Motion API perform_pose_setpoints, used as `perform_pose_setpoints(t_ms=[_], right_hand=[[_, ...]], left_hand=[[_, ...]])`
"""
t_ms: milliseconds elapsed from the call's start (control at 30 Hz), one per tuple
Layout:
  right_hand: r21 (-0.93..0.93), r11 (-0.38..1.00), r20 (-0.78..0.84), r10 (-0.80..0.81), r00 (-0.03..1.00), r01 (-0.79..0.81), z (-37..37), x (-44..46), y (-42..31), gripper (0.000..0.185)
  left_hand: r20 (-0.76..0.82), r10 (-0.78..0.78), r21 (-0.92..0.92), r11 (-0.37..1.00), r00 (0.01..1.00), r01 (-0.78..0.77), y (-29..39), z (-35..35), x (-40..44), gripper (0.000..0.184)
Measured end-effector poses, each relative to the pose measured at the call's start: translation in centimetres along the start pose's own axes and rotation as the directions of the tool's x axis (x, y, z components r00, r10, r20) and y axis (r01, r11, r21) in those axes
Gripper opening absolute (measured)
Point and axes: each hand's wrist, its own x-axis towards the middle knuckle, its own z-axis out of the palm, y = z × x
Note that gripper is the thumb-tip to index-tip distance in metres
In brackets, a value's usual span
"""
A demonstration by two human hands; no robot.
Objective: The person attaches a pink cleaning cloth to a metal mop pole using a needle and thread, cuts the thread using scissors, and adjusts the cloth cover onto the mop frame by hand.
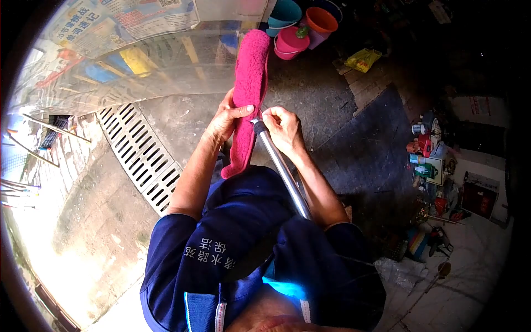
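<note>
A long, fluffy pink mop head (250, 72) is held up in front of my body, its far end pointing away from me. My left hand (224, 119) is closed around its middle, the thumb lying across the pink pile. A silver metal pole (283, 169) with a black collar (259, 126) meets the mop head at its right side and slants back against my torso. Just right of this joint, my right hand (285, 127) is closed in a pinch. Whatever lies between those fingertips is too small to make out; the pole passes beside the palm.
Several coloured buckets (291, 41) stand at the far end, near a yellow plastic bag (363, 60). A slotted drain grate (138, 149) runs along the floor at left, beside a poster-covered panel (166, 66). Bottles and clutter (428, 160) line the right side.
</note>
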Motion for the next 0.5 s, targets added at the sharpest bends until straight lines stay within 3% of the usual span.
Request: perform_pose_setpoints(t_ms=[500], right_hand=[[-0.002,1.000,-0.047,-0.025,0.999,0.024,-0.06,-0.16,-0.43,0.015]], left_hand=[[0.002,0.017,-0.003,1.000,1.000,-0.017,0.10,0.27,0.00,0.082]])
